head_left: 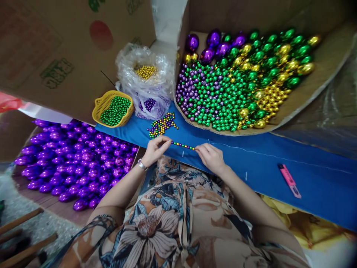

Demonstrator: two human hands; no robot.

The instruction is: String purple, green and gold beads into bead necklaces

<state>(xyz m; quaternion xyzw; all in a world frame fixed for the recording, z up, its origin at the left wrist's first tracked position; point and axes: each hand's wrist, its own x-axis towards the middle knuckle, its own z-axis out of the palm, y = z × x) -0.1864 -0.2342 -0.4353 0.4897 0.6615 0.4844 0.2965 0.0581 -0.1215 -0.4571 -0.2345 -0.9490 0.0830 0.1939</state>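
Note:
A short string of small beads [183, 145] in purple, green and gold is stretched between my two hands above the near edge of the blue cloth. My left hand [156, 149], with a watch [142, 164] on its wrist, pinches the string's left end. At the right end, the fingers of my right hand [211, 156] are closed on the same string. A thin white thread [251, 151] trails from near my right hand across the cloth to the right. Just beyond my left hand lies a loose pile of small mixed beads [162, 125].
A yellow basket [98, 108] holds green beads, beside plastic bags [125, 59] of gold and purple beads. Cardboard boxes hold purple ornaments [69, 163] at left and mixed shiny balls [223, 93] at back right. A pink box cutter [289, 181] lies on the blue cloth [320, 193].

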